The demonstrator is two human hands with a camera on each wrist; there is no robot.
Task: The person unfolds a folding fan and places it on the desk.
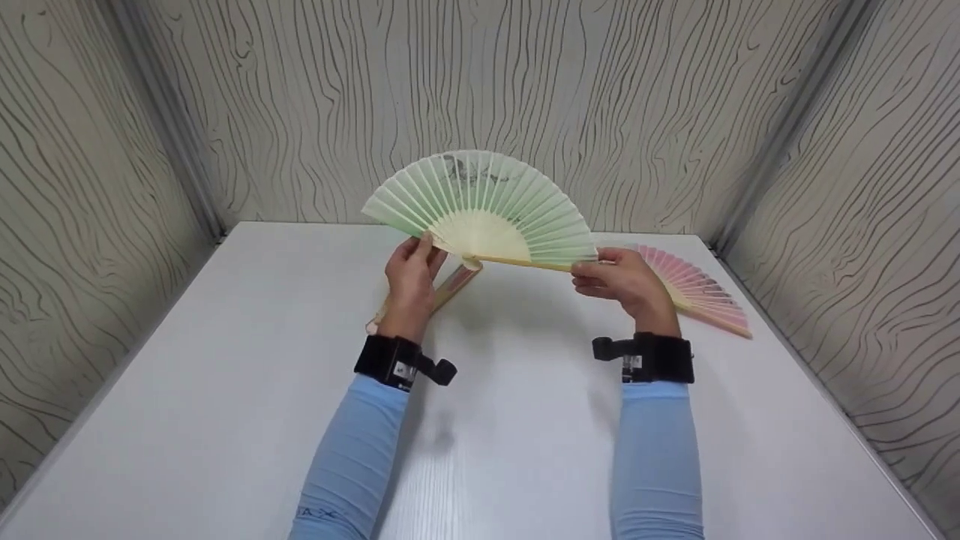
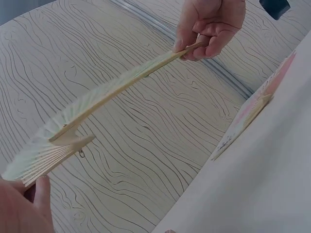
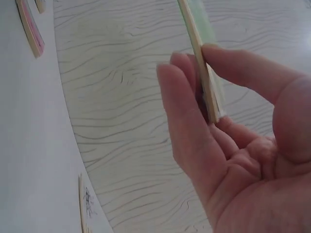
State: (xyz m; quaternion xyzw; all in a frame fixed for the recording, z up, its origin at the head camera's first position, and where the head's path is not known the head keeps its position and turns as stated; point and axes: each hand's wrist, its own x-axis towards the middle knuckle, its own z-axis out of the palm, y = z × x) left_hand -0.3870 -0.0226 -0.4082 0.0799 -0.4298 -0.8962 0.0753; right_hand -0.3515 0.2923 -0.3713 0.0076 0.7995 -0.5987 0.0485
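Note:
A green folding fan, pale ribs at its base and a dark printed pattern near the top, is spread wide above the table. My left hand pinches its left side between thumb and fingers, close to the ribs. At the other end, my right hand pinches the outer tip of the wooden guard stick. In the left wrist view the fan appears almost edge-on, its pivot end and small metal loop showing. The right wrist view has the stick end between thumb and fingers.
An opened pink folding fan lies on the white table at the right, partly behind my right hand. A folded fan with pink along its side lies behind my left hand. Wood-grain patterned walls enclose the table at back and sides.

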